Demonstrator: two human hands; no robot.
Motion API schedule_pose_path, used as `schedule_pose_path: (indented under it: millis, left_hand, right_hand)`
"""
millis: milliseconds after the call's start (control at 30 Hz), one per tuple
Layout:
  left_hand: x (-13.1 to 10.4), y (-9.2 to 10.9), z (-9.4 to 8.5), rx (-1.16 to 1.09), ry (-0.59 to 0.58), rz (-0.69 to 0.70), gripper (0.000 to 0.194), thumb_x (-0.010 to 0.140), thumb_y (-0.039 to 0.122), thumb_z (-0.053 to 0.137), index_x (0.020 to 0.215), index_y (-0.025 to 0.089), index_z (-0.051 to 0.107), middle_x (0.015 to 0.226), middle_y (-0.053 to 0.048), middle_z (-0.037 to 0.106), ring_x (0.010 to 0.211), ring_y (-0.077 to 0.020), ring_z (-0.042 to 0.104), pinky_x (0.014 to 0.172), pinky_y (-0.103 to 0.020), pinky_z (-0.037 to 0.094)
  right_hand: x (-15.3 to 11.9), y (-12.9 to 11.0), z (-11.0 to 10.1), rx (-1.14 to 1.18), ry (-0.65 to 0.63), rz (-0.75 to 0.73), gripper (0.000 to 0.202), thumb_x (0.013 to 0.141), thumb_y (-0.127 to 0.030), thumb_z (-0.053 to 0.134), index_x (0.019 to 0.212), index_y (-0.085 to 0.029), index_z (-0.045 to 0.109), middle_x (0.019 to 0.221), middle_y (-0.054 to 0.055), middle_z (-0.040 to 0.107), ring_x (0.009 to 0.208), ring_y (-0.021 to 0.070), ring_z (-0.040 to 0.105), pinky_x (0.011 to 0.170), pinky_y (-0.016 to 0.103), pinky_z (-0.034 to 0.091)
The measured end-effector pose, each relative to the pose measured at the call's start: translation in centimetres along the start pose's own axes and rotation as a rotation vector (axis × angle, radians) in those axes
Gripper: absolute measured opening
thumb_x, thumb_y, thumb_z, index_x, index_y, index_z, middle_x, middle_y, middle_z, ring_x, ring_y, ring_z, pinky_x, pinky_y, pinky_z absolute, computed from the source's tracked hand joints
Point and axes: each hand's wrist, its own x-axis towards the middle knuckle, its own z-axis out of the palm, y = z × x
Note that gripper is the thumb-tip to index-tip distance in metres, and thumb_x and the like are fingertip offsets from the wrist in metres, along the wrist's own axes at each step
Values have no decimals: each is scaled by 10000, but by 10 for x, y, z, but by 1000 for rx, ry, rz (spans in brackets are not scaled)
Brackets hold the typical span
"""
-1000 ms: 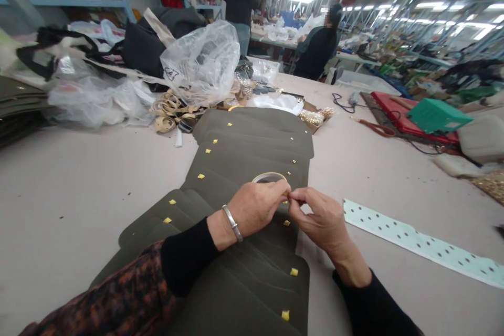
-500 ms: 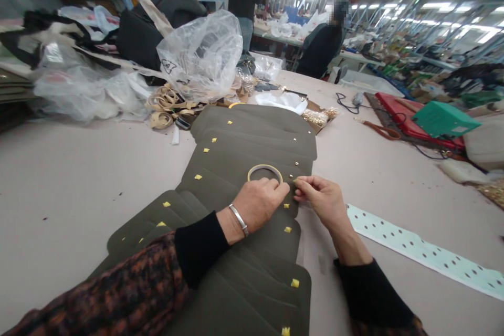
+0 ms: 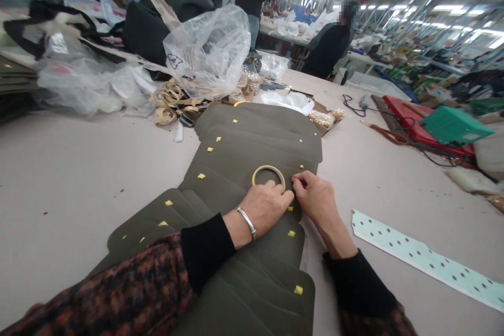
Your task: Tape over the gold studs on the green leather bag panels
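Note:
Dark olive panels (image 3: 236, 163) lie overlapped down the middle, dotted with yellow tape pieces (image 3: 201, 176) along both sides. Fingers of my left hand (image 3: 265, 205) are closed on a roll of yellow tape (image 3: 254, 174), which stands out beyond the knuckles over the panels. Just right of it, my right hand (image 3: 315, 197) pinches at the panels' right edge; what is between its fingertips is too small to make out. A small metal fitting (image 3: 301, 167) shows on the panel just above my right fingertips.
Clear plastic bags (image 3: 208, 52) and beige strap coils (image 3: 167, 105) lie at the back left. A dotted pale-green strip (image 3: 425, 257) is on the right, with a green box (image 3: 457, 125) on a red item behind. Two people are in the background.
My right fingertips have moved onto the metal fitting at the panel edge and now cover it. My left hand still holds the tape roll. The whole view has shifted slightly.

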Motion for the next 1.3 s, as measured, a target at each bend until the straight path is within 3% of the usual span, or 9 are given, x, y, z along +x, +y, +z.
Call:
schedule_pose_path:
  millis: [167, 233, 400, 500, 767, 1033, 1100, 1200, 1300]
  left_hand:
    - [-1, -1, -1, -9, 0, 3, 126, 940, 148, 424, 890, 164, 538, 846, -60, 609, 817, -223, 570, 615, -309, 491]
    - [-2, -1, -2, -15, -11, -2, 121, 937, 144, 429, 889, 164, 538, 848, -59, 612, 813, -223, 573, 615, -309, 492]
    - [-3, -1, -4, -32, -3, -6, 129, 938, 146, 428, 876, 165, 539, 844, -56, 614, 805, -221, 575, 624, -313, 494]
    - [-3, -1, -3, -30, -3, -13, 134, 937, 146, 428, 871, 162, 543, 843, -60, 614, 807, -220, 574, 629, -310, 491]
    - [-4, -5, -2, -36, 12, -5, 107, 922, 144, 450, 907, 167, 553, 846, -53, 625, 807, -216, 582, 619, -300, 487]
    - [-9, -29, -9, -194, 269, -83, 161, 964, 213, 394, 990, 193, 552, 908, -28, 651, 867, -167, 617, 732, -266, 480]
    - [-9, -33, -12, -213, 226, -89, 157, 962, 215, 398, 982, 201, 553, 901, -20, 659, 862, -161, 626, 726, -258, 473]
    - [-12, -32, -18, -157, 24, -52, 77, 910, 233, 504, 963, 206, 553, 860, -18, 666, 816, -189, 636, 664, -271, 467]
    - [-16, -26, -24, -109, -77, 32, 215, 836, 302, 621, 1004, 198, 535, 882, -38, 670, 839, -232, 633, 656, -301, 475]
  right_hand:
    - [-2, 4, -2, 77, 36, 95, 312, 814, -268, 583, 1100, -143, 584, 663, 24, 694, 639, 212, 659, 641, 317, 466]
    - [-5, 9, -7, 101, 79, 67, 316, 831, -293, 582, 1109, -144, 566, 673, 18, 685, 620, 196, 647, 626, 306, 471]
    - [-12, 15, -18, -103, 93, -391, 183, 912, -190, 452, 924, -151, 631, 905, 98, 673, 837, 194, 627, 785, 304, 482]
    - [-10, 9, -16, -277, -16, -485, 223, 919, -142, 423, 907, -129, 645, 874, 117, 663, 839, 211, 610, 781, 309, 477]
    - [7, -14, -3, -384, -119, -45, 220, 857, -172, 468, 870, -114, 680, 816, 131, 708, 744, 211, 652, 673, 288, 445]
    - [-10, -3, -25, -234, -322, -63, 227, 825, -197, 481, 833, -177, 708, 806, 80, 731, 738, 197, 664, 650, 274, 426]
    - [-16, 0, -29, -168, -352, -51, 223, 818, -193, 487, 833, -187, 710, 799, 60, 731, 732, 185, 661, 644, 264, 425]
    - [-21, 3, -29, -84, -333, -35, 216, 809, -184, 499, 848, -196, 711, 798, 38, 729, 716, 166, 653, 651, 257, 429]
    - [-22, 5, -27, -42, -305, -31, 212, 806, -180, 508, 855, -191, 714, 807, 44, 731, 716, 175, 655, 661, 273, 439]
